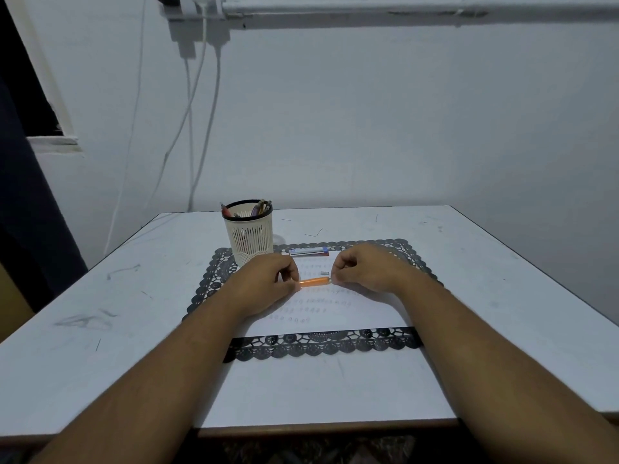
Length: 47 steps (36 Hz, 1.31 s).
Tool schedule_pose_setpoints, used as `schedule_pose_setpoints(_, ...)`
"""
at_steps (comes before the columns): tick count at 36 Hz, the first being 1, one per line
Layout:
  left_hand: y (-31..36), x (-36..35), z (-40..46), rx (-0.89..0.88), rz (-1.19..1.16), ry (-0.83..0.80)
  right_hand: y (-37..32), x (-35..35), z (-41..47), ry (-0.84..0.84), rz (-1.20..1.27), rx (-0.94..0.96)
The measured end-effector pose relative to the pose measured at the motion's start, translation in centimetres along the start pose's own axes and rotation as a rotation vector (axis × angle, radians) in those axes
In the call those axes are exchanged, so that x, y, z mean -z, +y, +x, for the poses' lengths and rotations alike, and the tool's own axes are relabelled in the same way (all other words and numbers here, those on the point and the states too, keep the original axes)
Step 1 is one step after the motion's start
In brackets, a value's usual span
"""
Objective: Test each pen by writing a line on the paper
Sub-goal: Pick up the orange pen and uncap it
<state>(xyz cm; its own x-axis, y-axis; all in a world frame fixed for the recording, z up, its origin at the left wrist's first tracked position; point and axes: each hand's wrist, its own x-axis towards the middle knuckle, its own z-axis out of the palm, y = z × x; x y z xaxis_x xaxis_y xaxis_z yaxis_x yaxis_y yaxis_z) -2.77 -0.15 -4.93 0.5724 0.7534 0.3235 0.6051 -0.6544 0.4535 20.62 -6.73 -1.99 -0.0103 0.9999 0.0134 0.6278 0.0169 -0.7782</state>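
Both hands meet over the paper (pixel 351 313), and between them sits an orange pen (pixel 314 281), held level just above the sheet. The left hand (pixel 264 279) grips one end with fingers curled round it; the right hand (pixel 363 271) pinches the other end, fingers bunched tight. That two-ended hold looks like a cap being pulled or a tip being readied, with one hand steadying the barrel while the other works the end, though which end carries the cap is too small to tell. A small pale piece (pixel 324 272) lies on the paper just beyond the right hand's fingers, perhaps a cap, but I cannot be sure. Rows of faint marks run across the sheet below the hands, so testing seems well under way. Just beyond the left hand stands the cup (pixel 249 239) with more pens poking out, close enough to reach without stretching. Past the pen, between the two hands, lies a blue-and-white box (pixel 308 251). Everything rests on a dark lace mat (pixel 321 344) on the worktop (pixel 134 329).
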Motion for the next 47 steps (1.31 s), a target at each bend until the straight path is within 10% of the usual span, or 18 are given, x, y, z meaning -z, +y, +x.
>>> schedule_pose_setpoints(47, -0.1, -0.1, 0.0, -0.054, -0.019, -0.055, 2.3, -1.9, 3.2, 0.037, 0.006, 0.051)
